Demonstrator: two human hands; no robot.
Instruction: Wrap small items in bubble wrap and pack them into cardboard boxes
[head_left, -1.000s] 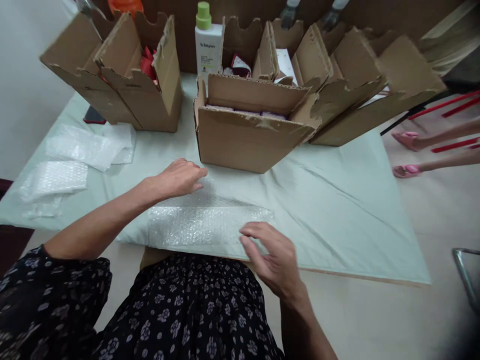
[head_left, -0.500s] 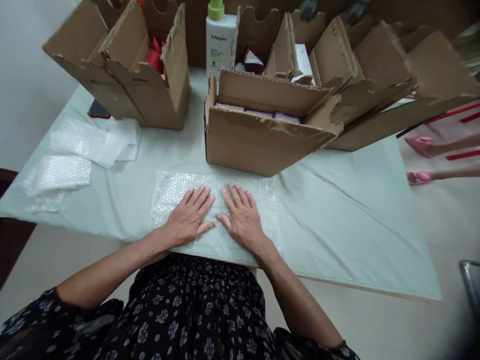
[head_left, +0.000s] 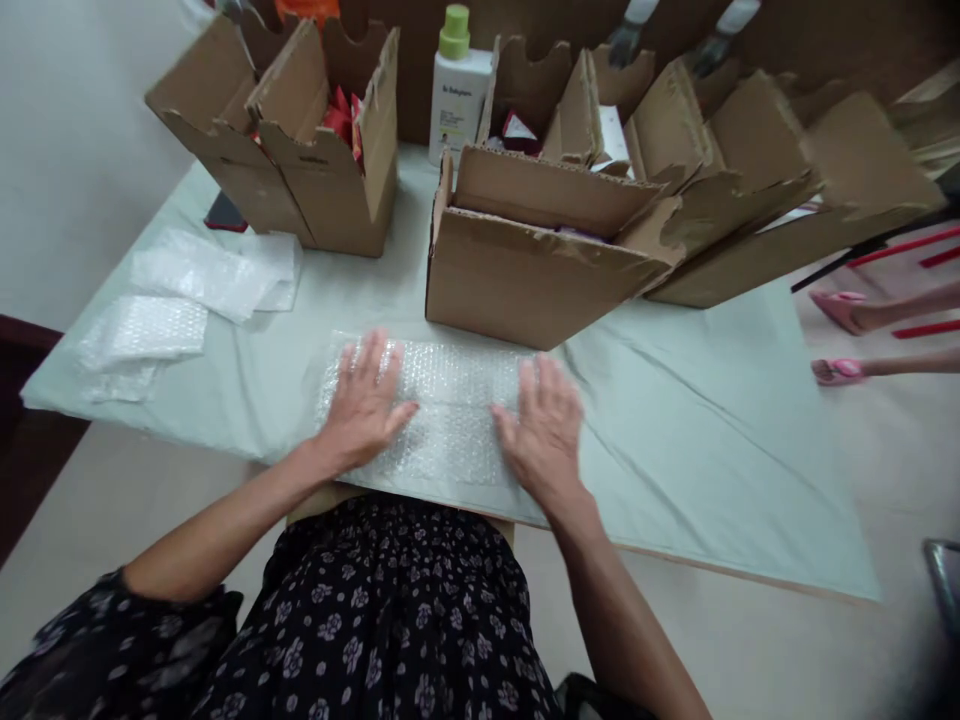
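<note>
A sheet of clear bubble wrap lies flat near the front edge of the table, with a crease running across it. Over its left part is my left hand, fingers stretched out and apart. My right hand is at the sheet's right end, also open and a little blurred. Neither hand grips anything. Whether the palms press on the wrap or hover just above it, I cannot tell.
More bubble wrap pieces lie on the left of the green-covered table. Behind the sheet stands an open cardboard box; further boxes and a white bottle are at the back. Another person's feet show at right.
My hands have moved apart, the left one leftward and the right one rightward, uncovering the middle of the bubble wrap. The view has shifted slightly.
</note>
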